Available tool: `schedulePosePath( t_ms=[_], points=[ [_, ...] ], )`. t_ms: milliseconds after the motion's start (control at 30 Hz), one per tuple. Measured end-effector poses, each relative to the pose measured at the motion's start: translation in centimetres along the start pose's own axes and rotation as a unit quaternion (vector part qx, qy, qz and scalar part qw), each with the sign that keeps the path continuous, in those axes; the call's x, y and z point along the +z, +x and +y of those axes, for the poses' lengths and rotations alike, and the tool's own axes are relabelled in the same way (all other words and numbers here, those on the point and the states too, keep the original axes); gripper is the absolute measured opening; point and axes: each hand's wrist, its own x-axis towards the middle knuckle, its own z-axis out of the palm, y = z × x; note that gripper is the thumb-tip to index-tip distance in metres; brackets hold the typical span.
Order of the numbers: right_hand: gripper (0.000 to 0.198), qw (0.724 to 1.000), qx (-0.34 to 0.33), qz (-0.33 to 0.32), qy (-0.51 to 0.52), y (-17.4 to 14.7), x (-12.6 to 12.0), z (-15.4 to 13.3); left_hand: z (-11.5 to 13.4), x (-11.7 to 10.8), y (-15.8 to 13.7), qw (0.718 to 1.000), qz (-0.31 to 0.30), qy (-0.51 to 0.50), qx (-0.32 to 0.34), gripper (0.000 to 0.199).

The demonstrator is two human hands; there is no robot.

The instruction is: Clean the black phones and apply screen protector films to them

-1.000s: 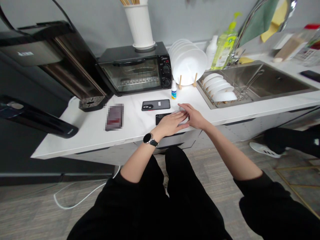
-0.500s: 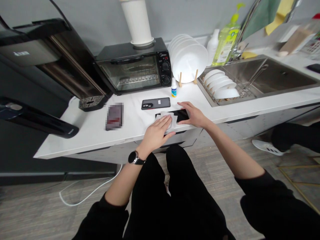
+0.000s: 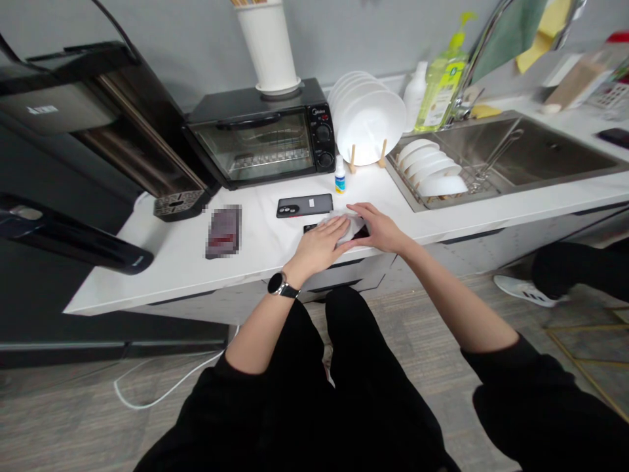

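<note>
A black phone (image 3: 363, 232) lies face unknown on the counter near its front edge, mostly covered by hands and tissue. My left hand (image 3: 320, 246) is spread flat over it, pressing a crumpled white tissue (image 3: 351, 226) against its surface. At the phone's right end, my right hand (image 3: 382, 229) grips it by the long edges between thumb and fingers. Just behind lies a phone case (image 3: 303, 205), dark grey with a camera cutout and a small white label. A small spray bottle (image 3: 340, 177) with a blue and yellow label stands beyond that.
A blurred-out dark item (image 3: 223, 231) lies on the left of the white counter (image 3: 265, 249). Behind stand a toaster oven (image 3: 265, 144), racked white plates (image 3: 371, 124) and a green soap bottle (image 3: 441, 88). The sink (image 3: 540, 151) is right; another person's shoe (image 3: 523, 290) shows below.
My left hand has slid the tissue rightward along the phone, close to my right hand. More of the phone's left end shows. My right hand has stayed at the right end.
</note>
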Motion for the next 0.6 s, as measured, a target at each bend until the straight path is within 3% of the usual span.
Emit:
schedulePosePath(
  t_ms=[133,267,467,600],
  points=[
    [0.098,1.0,0.008,0.004,0.006,-0.1,0.0,-0.4,-1.7,-1.0,-4.1,0.999,0.007,0.018,-0.049,0.071],
    [0.098,1.0,0.009,0.007,0.01,-0.1,0.0,-0.6,-0.7,-1.2,-5.7,0.999,0.01,0.028,-0.04,0.075],
    [0.088,1.0,0.0,0.003,0.01,-0.2,0.0,-0.3,3.0,0.6,-0.6,1.0,0.006,-0.019,0.004,0.071],
    [0.087,1.0,0.004,-0.001,0.018,-0.2,-0.1,-0.1,3.5,1.3,2.0,0.999,-0.011,-0.028,0.028,0.069]
  ],
)
